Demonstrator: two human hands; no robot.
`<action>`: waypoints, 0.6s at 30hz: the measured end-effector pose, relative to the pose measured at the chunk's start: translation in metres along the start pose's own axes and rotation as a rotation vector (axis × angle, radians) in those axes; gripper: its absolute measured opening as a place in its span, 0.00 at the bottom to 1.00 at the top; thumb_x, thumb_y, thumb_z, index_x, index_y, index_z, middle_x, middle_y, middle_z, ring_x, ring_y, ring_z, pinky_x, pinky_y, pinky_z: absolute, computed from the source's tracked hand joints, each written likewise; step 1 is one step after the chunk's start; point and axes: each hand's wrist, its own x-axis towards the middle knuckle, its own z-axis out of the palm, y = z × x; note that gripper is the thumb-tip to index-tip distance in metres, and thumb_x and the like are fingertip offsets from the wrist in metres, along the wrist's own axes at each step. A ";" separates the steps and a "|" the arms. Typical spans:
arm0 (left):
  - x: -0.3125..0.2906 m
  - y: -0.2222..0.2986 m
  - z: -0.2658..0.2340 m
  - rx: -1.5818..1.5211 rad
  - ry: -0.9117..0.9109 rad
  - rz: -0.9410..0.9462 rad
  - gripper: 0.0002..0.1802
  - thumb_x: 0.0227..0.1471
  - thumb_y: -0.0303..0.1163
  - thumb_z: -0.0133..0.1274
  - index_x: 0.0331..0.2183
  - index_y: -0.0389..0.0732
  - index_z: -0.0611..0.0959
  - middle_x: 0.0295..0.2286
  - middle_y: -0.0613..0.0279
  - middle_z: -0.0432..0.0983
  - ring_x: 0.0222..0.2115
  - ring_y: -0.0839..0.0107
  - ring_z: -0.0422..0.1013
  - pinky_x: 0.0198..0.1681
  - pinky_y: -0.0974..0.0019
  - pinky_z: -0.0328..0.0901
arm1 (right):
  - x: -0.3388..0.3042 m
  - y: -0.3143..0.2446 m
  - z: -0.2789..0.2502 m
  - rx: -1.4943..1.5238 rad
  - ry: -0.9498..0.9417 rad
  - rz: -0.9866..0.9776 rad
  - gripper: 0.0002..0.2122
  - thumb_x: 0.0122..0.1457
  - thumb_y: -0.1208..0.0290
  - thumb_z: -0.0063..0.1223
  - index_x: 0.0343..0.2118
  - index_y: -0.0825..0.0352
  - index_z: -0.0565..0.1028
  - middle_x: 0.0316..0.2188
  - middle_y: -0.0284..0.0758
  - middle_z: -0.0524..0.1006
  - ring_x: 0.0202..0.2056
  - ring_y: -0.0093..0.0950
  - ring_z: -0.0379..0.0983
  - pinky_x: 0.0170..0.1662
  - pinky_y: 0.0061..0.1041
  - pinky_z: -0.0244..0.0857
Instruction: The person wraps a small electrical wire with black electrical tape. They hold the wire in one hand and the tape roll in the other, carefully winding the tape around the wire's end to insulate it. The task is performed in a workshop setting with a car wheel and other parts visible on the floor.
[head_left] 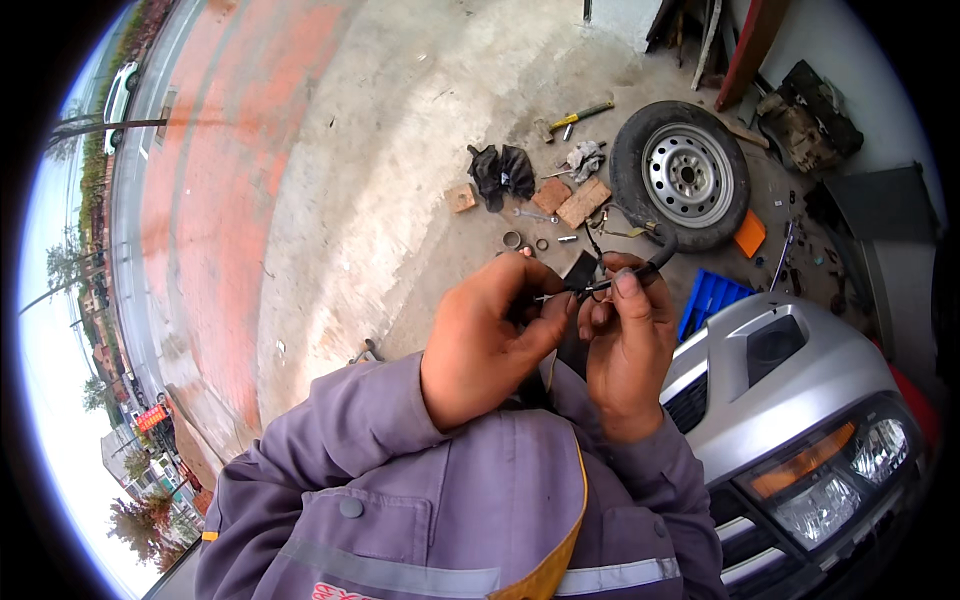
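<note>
Both hands up at chest height: left hand (487, 335) and right hand (628, 340) pinch a thin black cable (652, 262) between closed fingertips, possibly with a small black clip. Behind on concrete: wheel (682, 175), hammer (580, 113), silver car (800, 400).

Grey-purple work jacket (450, 500), reflective stripe, yellow trim, button.

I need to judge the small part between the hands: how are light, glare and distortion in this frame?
Head view: soft, even daylight, no hard shadows. Fisheye bends the road and kerb at the left rim. The left hand and right hand pinch a small black clip on a cable, sharp but tiny. Mild glare shows on the silver car's headlight, and the spare wheel is clear.
</note>
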 end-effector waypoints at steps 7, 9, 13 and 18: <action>0.024 0.015 -0.018 0.544 0.074 0.771 0.14 0.45 0.18 0.64 0.37 0.37 0.82 0.23 0.59 0.72 0.21 0.63 0.71 0.24 0.65 0.64 | 0.007 -0.018 -0.003 -0.154 -0.313 -0.388 0.22 0.59 0.74 0.60 0.55 0.75 0.70 0.55 0.39 0.69 0.53 0.28 0.70 0.57 0.28 0.64; 0.025 0.017 -0.019 0.498 0.057 0.798 0.16 0.43 0.17 0.63 0.38 0.37 0.82 0.23 0.57 0.72 0.21 0.58 0.71 0.24 0.62 0.64 | 0.008 -0.025 0.005 -0.226 -0.351 -0.455 0.22 0.59 0.74 0.60 0.55 0.75 0.69 0.54 0.39 0.70 0.53 0.29 0.70 0.58 0.29 0.64; 0.021 0.025 -0.018 0.335 -0.039 0.621 0.14 0.46 0.18 0.62 0.38 0.37 0.82 0.24 0.57 0.72 0.21 0.56 0.71 0.24 0.60 0.65 | 0.005 -0.036 -0.007 -0.245 -0.475 -0.169 0.19 0.58 0.74 0.57 0.52 0.74 0.71 0.46 0.36 0.75 0.47 0.27 0.72 0.52 0.25 0.66; 0.021 0.027 -0.003 0.477 -0.018 0.512 0.07 0.55 0.21 0.58 0.38 0.35 0.81 0.25 0.57 0.74 0.24 0.63 0.73 0.28 0.64 0.67 | 0.014 -0.031 -0.013 -0.499 -0.424 -0.375 0.11 0.60 0.70 0.56 0.42 0.70 0.74 0.37 0.35 0.74 0.38 0.22 0.70 0.42 0.23 0.66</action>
